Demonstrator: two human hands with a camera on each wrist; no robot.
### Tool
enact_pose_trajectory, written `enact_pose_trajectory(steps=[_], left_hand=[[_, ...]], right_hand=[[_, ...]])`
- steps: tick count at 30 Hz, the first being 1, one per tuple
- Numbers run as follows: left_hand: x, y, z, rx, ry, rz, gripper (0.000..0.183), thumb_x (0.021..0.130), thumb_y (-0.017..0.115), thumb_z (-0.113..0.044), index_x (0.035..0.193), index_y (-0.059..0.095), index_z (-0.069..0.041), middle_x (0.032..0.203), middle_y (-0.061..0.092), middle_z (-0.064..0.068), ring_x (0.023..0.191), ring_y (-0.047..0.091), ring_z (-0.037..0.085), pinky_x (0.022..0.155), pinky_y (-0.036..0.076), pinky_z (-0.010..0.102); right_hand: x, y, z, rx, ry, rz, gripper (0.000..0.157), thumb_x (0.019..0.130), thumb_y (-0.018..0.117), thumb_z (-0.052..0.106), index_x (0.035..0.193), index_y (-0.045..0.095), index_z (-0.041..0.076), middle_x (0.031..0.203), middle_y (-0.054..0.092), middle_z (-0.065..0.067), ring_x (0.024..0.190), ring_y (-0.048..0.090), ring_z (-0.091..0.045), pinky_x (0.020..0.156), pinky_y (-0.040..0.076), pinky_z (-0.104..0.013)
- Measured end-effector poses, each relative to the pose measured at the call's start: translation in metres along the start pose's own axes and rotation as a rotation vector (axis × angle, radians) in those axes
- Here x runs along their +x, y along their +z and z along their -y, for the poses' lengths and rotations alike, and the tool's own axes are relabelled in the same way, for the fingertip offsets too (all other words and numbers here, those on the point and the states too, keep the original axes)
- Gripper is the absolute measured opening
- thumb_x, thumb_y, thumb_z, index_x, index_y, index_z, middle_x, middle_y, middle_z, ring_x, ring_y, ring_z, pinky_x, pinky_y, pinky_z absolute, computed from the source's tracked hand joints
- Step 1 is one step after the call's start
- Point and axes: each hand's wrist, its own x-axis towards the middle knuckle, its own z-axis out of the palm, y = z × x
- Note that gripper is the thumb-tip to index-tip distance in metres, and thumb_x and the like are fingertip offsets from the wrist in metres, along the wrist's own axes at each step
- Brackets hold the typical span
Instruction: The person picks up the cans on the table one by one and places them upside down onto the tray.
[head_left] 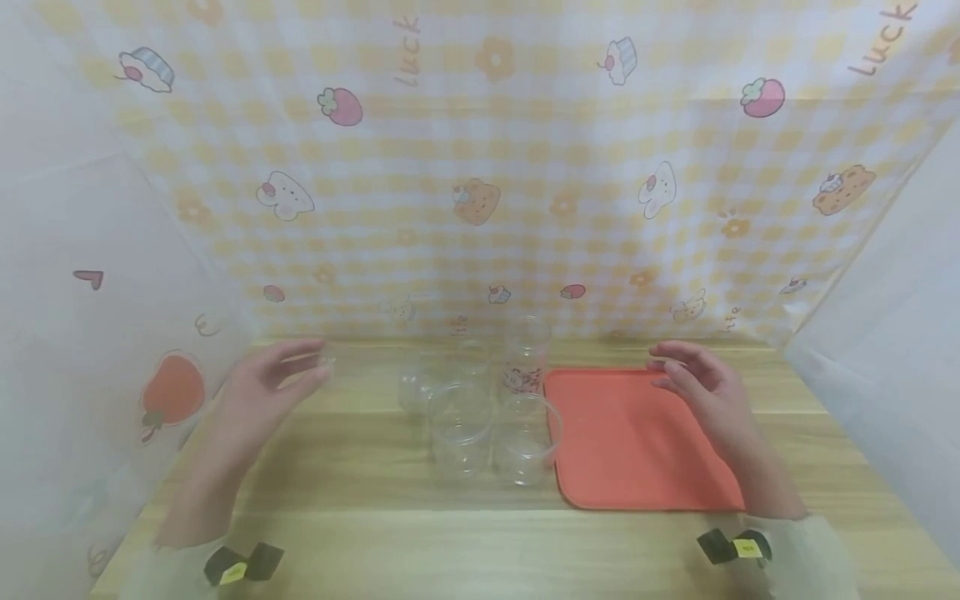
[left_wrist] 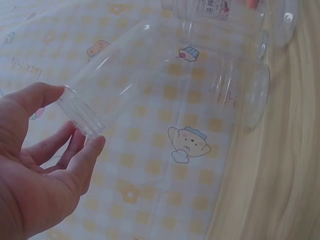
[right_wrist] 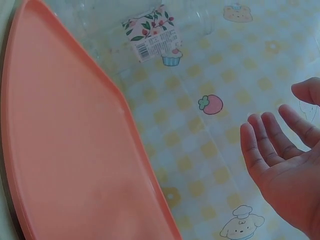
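My left hand [head_left: 266, 387] pinches the ridged end of a clear plastic bottle [left_wrist: 125, 75] between thumb and fingertips. In the left wrist view the bottle is tilted, its body reaching away from the hand; in the head view it is barely visible. My right hand [head_left: 705, 392] holds nothing, its fingers apart and slightly bent, over the right part of an orange tray [head_left: 622, 442]. Left of the tray stand several clear containers. Two wide-rimmed ones, a left container [head_left: 461, 442] and a right container [head_left: 528, 442], are in front, with a labelled clear bottle [head_left: 523, 367] behind.
Behind the wooden table [head_left: 360, 542] hangs a yellow checked cloth [head_left: 525, 167] with cartoon prints. Pale sheets, a left sheet [head_left: 75, 350] and a right sheet [head_left: 892, 283], close off both sides. The right container overlaps the tray's left edge in the head view.
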Motion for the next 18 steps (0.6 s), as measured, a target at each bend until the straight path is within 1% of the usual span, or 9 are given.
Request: enact_pose_trajectory(steps=[2, 5, 8, 11, 13, 15, 18], left_hand=[[0.001, 0.002, -0.001, -0.004, 0.000, -0.005, 0.037, 0.095, 0.073, -0.006, 0.130, 0.064, 0.002, 0.133, 0.063, 0.004, 0.112, 0.064, 0.008, 0.090, 0.052, 0.018], [0.001, 0.004, -0.001, -0.026, -0.017, -0.003, 0.037, 0.095, 0.073, -0.008, 0.131, 0.064, 0.000, 0.133, 0.063, 0.002, 0.113, 0.063, 0.010, 0.091, 0.052, 0.019], [0.001, 0.005, -0.002, -0.032, -0.039, 0.014, 0.039, 0.097, 0.072, -0.011, 0.134, 0.062, -0.002, 0.137, 0.060, 0.003, 0.116, 0.062, 0.013, 0.092, 0.050, 0.019], [0.002, 0.007, -0.002, -0.034, -0.063, 0.028, 0.041, 0.098, 0.071, -0.014, 0.136, 0.061, -0.004, 0.139, 0.058, 0.003, 0.119, 0.060, 0.016, 0.095, 0.050, 0.022], [0.003, 0.009, -0.002, -0.035, -0.079, 0.034, 0.042, 0.098, 0.071, -0.016, 0.138, 0.060, -0.004, 0.141, 0.057, 0.004, 0.121, 0.058, 0.018, 0.100, 0.049, 0.033], [0.003, 0.011, -0.003, -0.044, -0.109, 0.033, 0.043, 0.098, 0.071, -0.019, 0.138, 0.060, -0.006, 0.143, 0.055, 0.002, 0.123, 0.057, 0.020, 0.105, 0.046, 0.046], [0.004, 0.014, -0.003, -0.057, -0.138, 0.032, 0.045, 0.097, 0.072, -0.023, 0.138, 0.060, -0.008, 0.146, 0.053, 0.002, 0.126, 0.055, 0.024, 0.106, 0.040, 0.062]], right_hand=[[0.001, 0.001, 0.000, 0.008, -0.007, 0.001, 0.030, 0.104, 0.050, -0.006, 0.131, 0.051, -0.017, 0.128, 0.061, -0.017, 0.115, 0.063, -0.027, 0.092, 0.056, -0.038], [0.001, 0.003, 0.001, 0.009, -0.012, -0.005, 0.029, 0.103, 0.051, -0.006, 0.131, 0.051, -0.017, 0.128, 0.061, -0.017, 0.116, 0.063, -0.027, 0.091, 0.056, -0.037], [0.002, 0.005, 0.001, 0.016, -0.022, -0.013, 0.029, 0.103, 0.052, -0.006, 0.129, 0.051, -0.018, 0.126, 0.061, -0.018, 0.114, 0.064, -0.026, 0.091, 0.056, -0.038], [0.003, 0.007, 0.001, 0.016, -0.035, -0.018, 0.028, 0.103, 0.052, -0.007, 0.128, 0.050, -0.019, 0.125, 0.062, -0.018, 0.114, 0.064, -0.026, 0.092, 0.056, -0.038], [0.004, 0.008, 0.001, 0.015, -0.039, -0.026, 0.028, 0.103, 0.052, -0.006, 0.128, 0.050, -0.019, 0.125, 0.061, -0.019, 0.114, 0.064, -0.025, 0.092, 0.055, -0.038], [0.004, 0.009, 0.000, 0.008, -0.041, -0.034, 0.029, 0.103, 0.052, -0.006, 0.128, 0.051, -0.019, 0.126, 0.061, -0.019, 0.114, 0.064, -0.025, 0.092, 0.055, -0.038], [0.005, 0.010, -0.001, 0.001, -0.042, -0.049, 0.029, 0.103, 0.053, -0.004, 0.129, 0.051, -0.018, 0.126, 0.060, -0.022, 0.114, 0.063, -0.025, 0.093, 0.055, -0.037]])
